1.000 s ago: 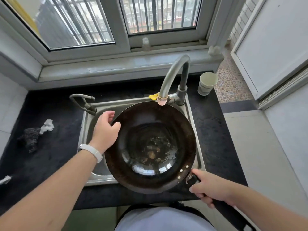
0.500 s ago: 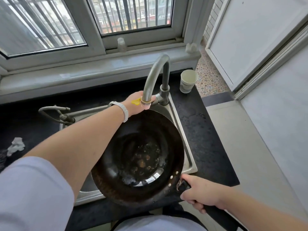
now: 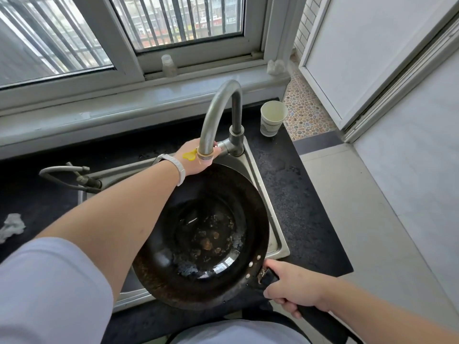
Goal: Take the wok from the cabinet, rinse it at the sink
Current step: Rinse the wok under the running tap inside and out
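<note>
1. The wok is held over the sink, tilted, its rim just below the faucet spout.
2. The wok's black handle, on the side away from the faucet, is gripped by the right hand, whose fingers are wrapped around it.
3. The left hand is reached across the wok to the base of the faucet, beside a yellow lever; whether anything is actually clasped cannot be told, as the spout hides the fingers.
4. The wok is round, dark and glossy, with rusty brown patches in its bowl and three pale rivets near the handle.
5. The faucet is a dull grey metal gooseneck; the sink is brushed steel, set in a black speckled bench.
6. A white paper cup stands on the bench beyond the faucet.
7. Compared with half a second ago, the left hand's place at the faucet is nearly unchanged, and the right hand's grip is kept.
</note>
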Available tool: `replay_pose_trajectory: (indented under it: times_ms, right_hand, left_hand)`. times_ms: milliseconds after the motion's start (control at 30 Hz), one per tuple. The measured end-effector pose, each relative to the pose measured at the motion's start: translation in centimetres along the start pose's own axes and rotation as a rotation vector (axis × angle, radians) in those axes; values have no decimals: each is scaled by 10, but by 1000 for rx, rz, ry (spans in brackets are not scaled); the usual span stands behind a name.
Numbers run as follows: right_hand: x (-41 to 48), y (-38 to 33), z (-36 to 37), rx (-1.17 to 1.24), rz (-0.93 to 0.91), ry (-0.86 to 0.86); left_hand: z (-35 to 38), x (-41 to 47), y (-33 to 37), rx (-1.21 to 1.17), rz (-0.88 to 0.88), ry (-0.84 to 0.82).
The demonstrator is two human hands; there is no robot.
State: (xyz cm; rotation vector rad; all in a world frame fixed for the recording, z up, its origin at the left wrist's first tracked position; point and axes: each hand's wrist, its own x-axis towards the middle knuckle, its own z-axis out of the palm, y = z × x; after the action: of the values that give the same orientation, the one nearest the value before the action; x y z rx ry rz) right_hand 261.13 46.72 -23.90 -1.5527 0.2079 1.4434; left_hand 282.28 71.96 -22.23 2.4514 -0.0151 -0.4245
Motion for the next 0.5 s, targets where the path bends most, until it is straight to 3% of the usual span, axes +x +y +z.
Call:
replay_pose_trajectory:
  times_ms: [200, 500]
  right_hand:
    - [-2, 1, -1, -4, -1, -15]
    - [-3, 0, -4, 19, -1, 10]
  left_hand:
    - [-6, 4, -13, 195, 43, -80]
    - [-10, 1, -20, 240, 30, -129]
